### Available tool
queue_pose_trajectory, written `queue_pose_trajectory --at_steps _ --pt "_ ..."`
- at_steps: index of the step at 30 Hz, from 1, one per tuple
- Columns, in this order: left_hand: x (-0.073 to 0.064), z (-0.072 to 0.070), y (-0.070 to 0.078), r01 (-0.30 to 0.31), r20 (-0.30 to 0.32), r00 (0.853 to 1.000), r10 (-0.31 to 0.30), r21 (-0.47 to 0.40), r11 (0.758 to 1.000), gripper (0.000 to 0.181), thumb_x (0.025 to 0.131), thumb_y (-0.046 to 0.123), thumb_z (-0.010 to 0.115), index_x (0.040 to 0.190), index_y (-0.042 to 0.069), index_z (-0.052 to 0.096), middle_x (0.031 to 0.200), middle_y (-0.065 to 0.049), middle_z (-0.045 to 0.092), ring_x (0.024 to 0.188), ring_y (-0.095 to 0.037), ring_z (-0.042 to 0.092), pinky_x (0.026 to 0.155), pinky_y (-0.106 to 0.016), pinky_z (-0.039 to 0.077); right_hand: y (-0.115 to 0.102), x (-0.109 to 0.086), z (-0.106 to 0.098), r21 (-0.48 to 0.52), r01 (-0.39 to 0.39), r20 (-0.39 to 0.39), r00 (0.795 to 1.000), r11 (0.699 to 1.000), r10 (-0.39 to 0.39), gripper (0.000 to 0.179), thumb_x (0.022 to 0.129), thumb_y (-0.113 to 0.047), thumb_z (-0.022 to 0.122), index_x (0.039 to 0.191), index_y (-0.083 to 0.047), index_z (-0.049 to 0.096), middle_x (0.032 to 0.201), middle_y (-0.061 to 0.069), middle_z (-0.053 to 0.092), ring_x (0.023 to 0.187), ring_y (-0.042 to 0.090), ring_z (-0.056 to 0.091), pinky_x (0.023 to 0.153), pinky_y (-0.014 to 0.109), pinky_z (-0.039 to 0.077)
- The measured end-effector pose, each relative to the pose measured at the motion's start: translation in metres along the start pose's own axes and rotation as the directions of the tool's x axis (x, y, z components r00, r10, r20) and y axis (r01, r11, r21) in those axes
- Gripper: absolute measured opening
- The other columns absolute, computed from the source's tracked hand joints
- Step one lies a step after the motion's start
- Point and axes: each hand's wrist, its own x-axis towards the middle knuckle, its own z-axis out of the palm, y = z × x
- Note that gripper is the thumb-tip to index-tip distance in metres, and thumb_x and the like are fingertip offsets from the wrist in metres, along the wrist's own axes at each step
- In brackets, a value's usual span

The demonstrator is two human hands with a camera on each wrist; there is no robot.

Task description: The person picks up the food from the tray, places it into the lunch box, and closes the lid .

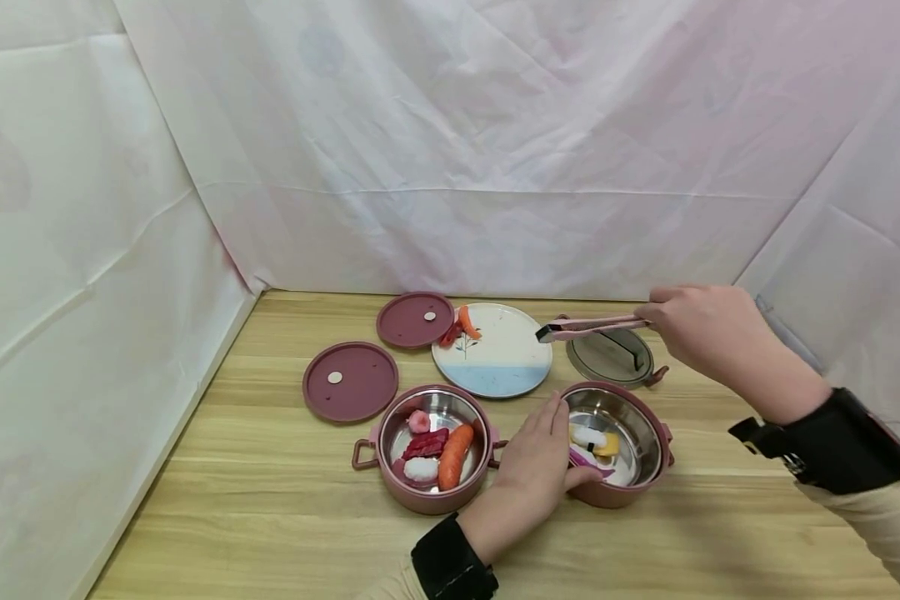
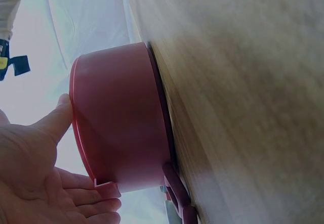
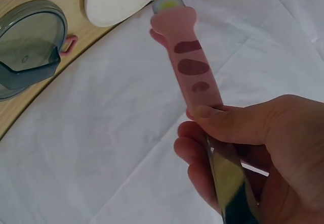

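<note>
My right hand [image 1: 708, 337] holds pink tongs [image 1: 596, 326] above the back right of the table. Their tip [image 3: 168, 2] looks metallic; whether something sits in it I cannot tell. My left hand [image 1: 531, 462] rests against the left side of the right pot [image 1: 607, 496], fingers nearly straight and thumb touching its rim. In that pot lie white and yellow toy sushi [image 1: 606, 444] and a purple piece [image 1: 588, 460], partly behind the hand. The left pot [image 1: 427, 502] contains a toy sausage [image 1: 455, 457], a dark red piece [image 1: 426, 443], white toy sushi [image 1: 422, 469] and a pink piece [image 1: 418, 422].
Behind the pots stands a white and blue plate [image 1: 495, 379] with an orange shrimp-like piece [image 1: 468, 322] and a red piece [image 1: 451, 335]. Two maroon lids [image 1: 367, 387] lie left of it. A transparent grey lid [image 1: 607, 358] is at the right. White cloth [image 1: 457, 150] encloses the table.
</note>
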Motion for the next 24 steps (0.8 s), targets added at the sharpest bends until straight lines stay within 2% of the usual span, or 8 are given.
queue_pose_trajectory --at_steps 5,11,19,24 --pt "0.000 -0.001 0.000 0.001 0.003 1.000 -0.001 0.001 1.000 0.096 0.083 0.068 0.061 0.154 0.010 0.035 0.163 -0.004 0.033 0.146 -0.018 0.041 0.116 -0.027 0.041 0.003 -0.012 -0.011 0.005 -0.051 0.134 0.990 0.999 0.050 0.007 0.086 -0.011 0.074 0.085 -0.018 0.073 0.066 -0.006 0.053 0.047 0.015 0.040 0.037 0.034 0.032" --pt "0.000 -0.001 0.000 0.007 0.012 1.000 -0.007 0.000 1.000 0.094 0.083 0.068 0.061 0.154 0.011 0.036 0.163 -0.003 0.034 0.146 -0.017 0.040 0.116 -0.027 0.041 0.007 -0.021 -0.022 -0.011 -0.088 0.264 0.960 0.996 0.088 0.012 0.086 -0.012 0.074 0.079 -0.022 0.072 0.064 -0.008 0.052 0.049 0.014 0.042 0.040 0.033 0.034" --pt "0.000 -0.001 0.000 0.004 0.005 1.000 -0.004 0.005 1.000 0.094 0.083 0.068 0.061 0.154 0.011 0.036 0.162 -0.003 0.035 0.146 -0.017 0.040 0.116 -0.027 0.040 0.016 -0.030 -0.029 0.011 -0.117 0.380 0.919 0.993 0.104 0.021 0.082 -0.006 0.074 0.082 -0.026 0.077 0.077 -0.007 0.069 0.059 0.014 0.054 0.041 0.036 0.039" --pt "0.001 -0.001 -0.001 0.000 0.010 1.000 0.000 0.001 1.000 0.094 0.083 0.068 0.061 0.154 0.011 0.036 0.162 -0.003 0.034 0.147 -0.017 0.039 0.117 -0.027 0.039 0.013 -0.034 -0.030 0.031 -0.132 0.443 0.890 0.991 0.105 0.022 0.080 -0.006 0.076 0.081 -0.028 0.076 0.078 -0.006 0.069 0.062 0.014 0.056 0.043 0.038 0.041"
